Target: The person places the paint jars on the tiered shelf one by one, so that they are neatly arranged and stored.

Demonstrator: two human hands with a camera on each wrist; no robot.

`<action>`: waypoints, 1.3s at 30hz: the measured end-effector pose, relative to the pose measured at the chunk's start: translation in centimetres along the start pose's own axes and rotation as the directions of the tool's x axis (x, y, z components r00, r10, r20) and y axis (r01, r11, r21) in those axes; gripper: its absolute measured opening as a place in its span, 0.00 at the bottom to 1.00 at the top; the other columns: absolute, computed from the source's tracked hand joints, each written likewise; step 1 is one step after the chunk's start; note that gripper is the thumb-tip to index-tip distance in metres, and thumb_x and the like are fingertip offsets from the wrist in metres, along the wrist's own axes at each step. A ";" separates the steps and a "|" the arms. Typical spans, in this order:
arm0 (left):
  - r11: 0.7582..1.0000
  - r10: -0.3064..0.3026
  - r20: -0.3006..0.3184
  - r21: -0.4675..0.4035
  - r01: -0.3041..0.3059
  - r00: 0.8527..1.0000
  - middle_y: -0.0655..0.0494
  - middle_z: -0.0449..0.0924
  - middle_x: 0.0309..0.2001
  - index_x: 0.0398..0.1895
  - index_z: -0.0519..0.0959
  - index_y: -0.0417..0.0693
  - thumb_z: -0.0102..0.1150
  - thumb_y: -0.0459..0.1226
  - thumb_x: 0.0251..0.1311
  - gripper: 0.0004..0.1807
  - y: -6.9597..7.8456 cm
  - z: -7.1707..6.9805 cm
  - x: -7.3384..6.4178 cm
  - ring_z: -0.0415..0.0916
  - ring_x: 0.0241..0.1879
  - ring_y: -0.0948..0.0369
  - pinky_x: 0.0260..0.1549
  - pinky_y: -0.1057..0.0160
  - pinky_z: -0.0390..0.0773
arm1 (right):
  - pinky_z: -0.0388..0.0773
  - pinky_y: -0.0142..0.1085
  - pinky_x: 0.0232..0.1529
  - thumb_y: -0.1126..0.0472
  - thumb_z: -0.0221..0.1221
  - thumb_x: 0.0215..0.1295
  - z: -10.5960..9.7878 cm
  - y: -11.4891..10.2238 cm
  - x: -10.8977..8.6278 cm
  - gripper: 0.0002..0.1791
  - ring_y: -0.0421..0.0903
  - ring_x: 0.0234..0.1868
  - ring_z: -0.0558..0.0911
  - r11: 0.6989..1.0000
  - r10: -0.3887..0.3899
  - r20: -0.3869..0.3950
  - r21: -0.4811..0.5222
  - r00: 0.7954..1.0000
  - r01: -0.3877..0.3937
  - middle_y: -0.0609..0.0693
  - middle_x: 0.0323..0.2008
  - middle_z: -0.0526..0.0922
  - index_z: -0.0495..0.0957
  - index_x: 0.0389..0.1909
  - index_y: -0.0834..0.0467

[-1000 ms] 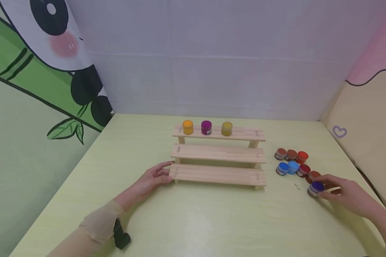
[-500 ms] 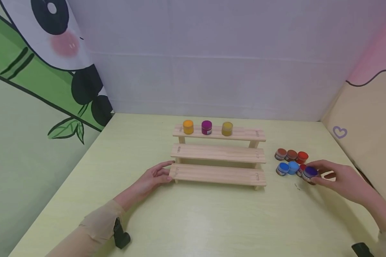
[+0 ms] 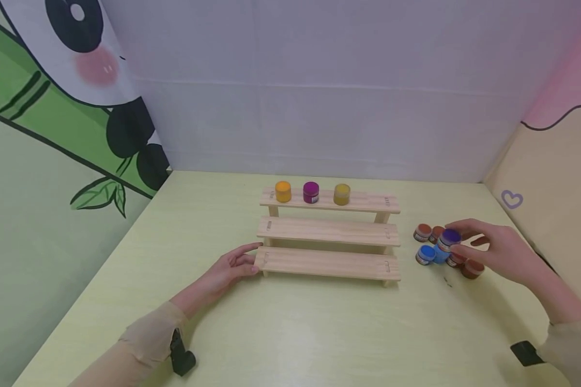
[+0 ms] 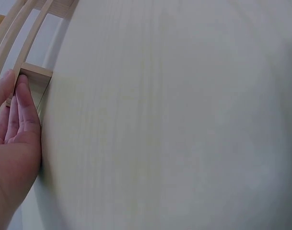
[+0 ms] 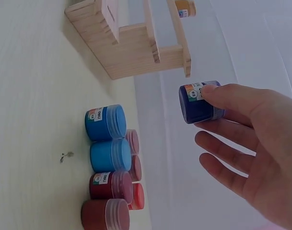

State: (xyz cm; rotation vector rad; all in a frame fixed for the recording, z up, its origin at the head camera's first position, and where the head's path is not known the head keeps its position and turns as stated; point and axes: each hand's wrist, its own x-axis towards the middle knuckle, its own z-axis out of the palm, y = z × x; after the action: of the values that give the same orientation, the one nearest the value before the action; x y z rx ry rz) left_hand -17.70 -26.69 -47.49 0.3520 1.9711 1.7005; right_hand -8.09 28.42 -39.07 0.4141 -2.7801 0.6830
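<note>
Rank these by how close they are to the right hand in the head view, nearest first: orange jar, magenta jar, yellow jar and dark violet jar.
1. Dark violet jar: held in the right hand.
2. Yellow jar: rightmost of three on the top shelf.
3. Magenta jar: middle of those three.
4. Orange jar: leftmost, toward the shelf's left end.

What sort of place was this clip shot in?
Likely an indoor tabletop staged for small handling work, though the wider room is out of view: a pale table, a cartoon-printed side panel, and a three-tier wooden rack with small coloured jars on and beside it.
</note>
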 end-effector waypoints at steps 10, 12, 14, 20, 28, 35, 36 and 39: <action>1.000 0.001 -0.003 0.006 -0.001 1.000 0.64 0.83 0.48 0.77 0.56 0.49 0.60 0.36 0.67 0.37 -0.2 -0.1 0.1 0.79 0.50 0.68 0.51 0.70 0.76 | 0.77 0.25 0.36 0.55 0.70 0.59 -0.2 -1.6 2.1 0.23 0.19 0.39 0.73 0.999 -0.017 -0.046 -0.042 0.999 0.015 0.47 0.43 0.88 0.79 0.56 0.49; 1.000 0.003 -0.003 0.005 -0.003 1.000 0.65 0.83 0.48 0.77 0.56 0.49 0.60 0.36 0.67 0.37 -0.3 -0.1 0.2 0.79 0.50 0.68 0.51 0.70 0.76 | 0.76 0.23 0.36 0.55 0.69 0.59 -0.2 -1.9 2.5 0.23 0.22 0.39 0.74 0.999 -0.009 -0.047 -0.035 0.999 0.008 0.48 0.43 0.87 0.79 0.57 0.50; 1.000 0.005 -0.001 0.011 -0.005 1.000 0.65 0.83 0.48 0.77 0.56 0.49 0.60 0.36 0.67 0.38 -0.3 -0.1 0.2 0.79 0.50 0.68 0.51 0.70 0.76 | 0.74 0.21 0.37 0.54 0.69 0.60 -0.2 -2.3 2.8 0.23 0.24 0.40 0.74 1.000 0.010 -0.043 -0.017 0.999 -0.011 0.49 0.44 0.87 0.79 0.57 0.50; 1.000 -0.004 -0.007 0.001 0.004 1.000 0.65 0.83 0.48 0.77 0.57 0.51 0.60 0.37 0.66 0.38 -0.4 -0.1 0.2 0.79 0.51 0.68 0.52 0.69 0.76 | 0.71 0.15 0.40 0.55 0.67 0.62 0.0 -2.8 3.7 0.22 0.19 0.41 0.72 1.000 -0.015 -0.059 0.023 0.998 0.016 0.49 0.42 0.87 0.79 0.57 0.50; 1.000 -0.006 -0.007 0.005 0.006 1.000 0.64 0.83 0.49 0.76 0.57 0.52 0.60 0.37 0.66 0.37 -0.5 -0.1 0.3 0.79 0.51 0.67 0.52 0.69 0.76 | 0.72 0.16 0.40 0.55 0.68 0.62 0.5 -3.4 4.7 0.22 0.20 0.41 0.70 0.999 -0.014 -0.083 0.038 0.996 0.017 0.51 0.43 0.86 0.79 0.57 0.51; 1.000 -0.002 -0.006 0.011 0.002 1.000 0.63 0.83 0.49 0.76 0.57 0.52 0.60 0.37 0.66 0.37 -0.6 -0.1 0.5 0.78 0.51 0.67 0.53 0.69 0.76 | 0.70 0.15 0.41 0.55 0.68 0.62 1.2 -4.0 5.6 0.22 0.36 0.44 0.77 0.998 0.006 -0.108 0.068 0.994 0.002 0.48 0.44 0.86 0.79 0.57 0.50; 1.000 0.002 -0.005 0.011 -0.002 1.000 0.64 0.83 0.48 0.76 0.57 0.52 0.60 0.37 0.66 0.37 -0.6 -0.1 0.5 0.79 0.51 0.67 0.52 0.69 0.76 | 0.70 0.14 0.41 0.55 0.67 0.62 1.2 -4.0 5.7 0.22 0.37 0.44 0.77 0.997 0.007 -0.107 0.074 0.994 0.001 0.48 0.44 0.86 0.79 0.58 0.50; 1.000 0.014 0.003 0.009 -0.014 1.000 0.65 0.83 0.47 0.77 0.56 0.49 0.59 0.36 0.67 0.37 -0.8 -0.1 0.6 0.79 0.50 0.68 0.52 0.70 0.76 | 0.71 0.14 0.41 0.55 0.66 0.63 1.3 -4.3 6.3 0.22 0.32 0.43 0.77 0.996 -0.010 -0.105 0.088 0.994 0.019 0.49 0.45 0.86 0.78 0.58 0.50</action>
State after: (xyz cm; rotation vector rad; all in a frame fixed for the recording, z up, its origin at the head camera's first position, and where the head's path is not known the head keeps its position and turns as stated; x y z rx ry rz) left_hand -18.15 -26.64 -48.39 0.3730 1.9795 1.6989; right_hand -12.73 22.82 -36.54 0.4034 -2.6539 0.8036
